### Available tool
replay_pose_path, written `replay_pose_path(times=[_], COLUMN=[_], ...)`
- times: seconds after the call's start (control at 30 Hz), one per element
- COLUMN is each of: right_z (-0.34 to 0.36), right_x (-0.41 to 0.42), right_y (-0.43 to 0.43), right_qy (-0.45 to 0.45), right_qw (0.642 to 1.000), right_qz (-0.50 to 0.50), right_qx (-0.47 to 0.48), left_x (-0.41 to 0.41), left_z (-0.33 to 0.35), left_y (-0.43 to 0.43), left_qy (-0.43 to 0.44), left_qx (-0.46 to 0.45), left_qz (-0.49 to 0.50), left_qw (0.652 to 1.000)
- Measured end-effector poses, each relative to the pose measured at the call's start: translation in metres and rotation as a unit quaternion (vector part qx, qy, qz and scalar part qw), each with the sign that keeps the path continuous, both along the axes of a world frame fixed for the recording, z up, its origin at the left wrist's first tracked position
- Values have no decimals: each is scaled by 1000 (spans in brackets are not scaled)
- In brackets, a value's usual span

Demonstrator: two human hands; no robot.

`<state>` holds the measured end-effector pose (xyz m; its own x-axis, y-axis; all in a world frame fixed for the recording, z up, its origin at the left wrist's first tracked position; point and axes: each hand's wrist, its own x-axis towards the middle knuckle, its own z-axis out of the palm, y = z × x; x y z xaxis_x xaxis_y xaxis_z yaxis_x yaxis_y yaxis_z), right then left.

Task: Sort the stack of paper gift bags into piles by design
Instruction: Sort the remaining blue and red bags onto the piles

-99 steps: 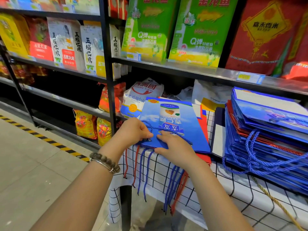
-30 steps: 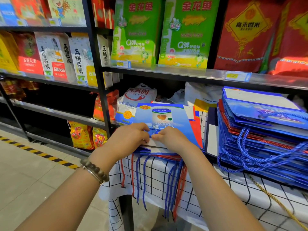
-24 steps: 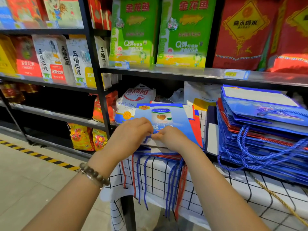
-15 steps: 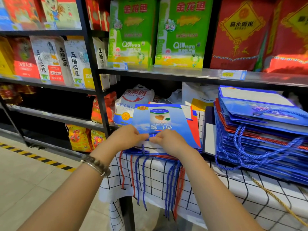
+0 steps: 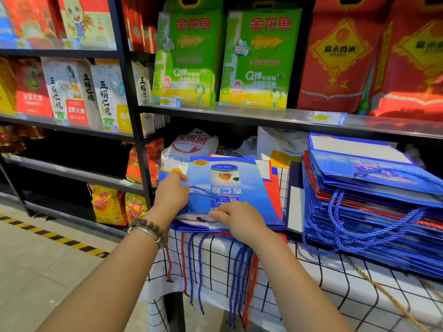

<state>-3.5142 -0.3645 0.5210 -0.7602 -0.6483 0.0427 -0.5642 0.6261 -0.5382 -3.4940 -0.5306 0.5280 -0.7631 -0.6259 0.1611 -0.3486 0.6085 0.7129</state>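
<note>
Top blue gift bag (image 5: 254, 180) lies flat on the left pile on the checked bench (image 5: 311, 274), left grip (image 5: 171, 192) curled round its left edge, right grip (image 5: 239, 218) pinching its near rim (taller bag stack (image 5: 374, 212) just beside, right).

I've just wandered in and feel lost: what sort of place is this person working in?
Most likely a grocery shop aisle. Metal shelves hold rows of packaged rice bags, a price label sits on a shelf edge, and paper gift bags are stacked on a checked-cloth table in front.
</note>
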Motion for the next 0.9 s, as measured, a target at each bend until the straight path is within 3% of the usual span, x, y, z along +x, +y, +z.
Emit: replay_pose_path(times=[0.2, 0.33, 0.5, 0.57, 0.63, 0.73, 0.83, 0.9], right_z=[-2, 0, 11, 19, 26, 38, 53, 58], right_x=[7, 17, 19, 20, 21, 23, 18, 10], right_y=[4, 2, -7, -10, -14, -18, -16, -9], right_qy=[35, 179, 200, 210, 220, 227, 38, -88], right_qw=[999, 977, 979, 976, 959, 877, 744, 660], right_qz=[15, 47, 4, -50, -117, -168, -223, -243], right_qx=[30, 102, 26, -24, -135, -389, -629, -705], left_x=[5, 20, 54, 60, 57, 45, 37, 35], left_z=[-13, -5, 5, 0, -4, -2, 0, 6], left_y=[-3, 1, 27, 36, 43, 53, 58, 56], left_qy=[38, 143, 368, 399, 377, 241, 172, 182], left_qx=[27, -17, -19, -4, 11, 19, -30, -47], left_qz=[-16, -2, -27, -60, -81, -175, -235, -217], left_qw=[999, 990, 929, 915, 923, 954, 956, 958])
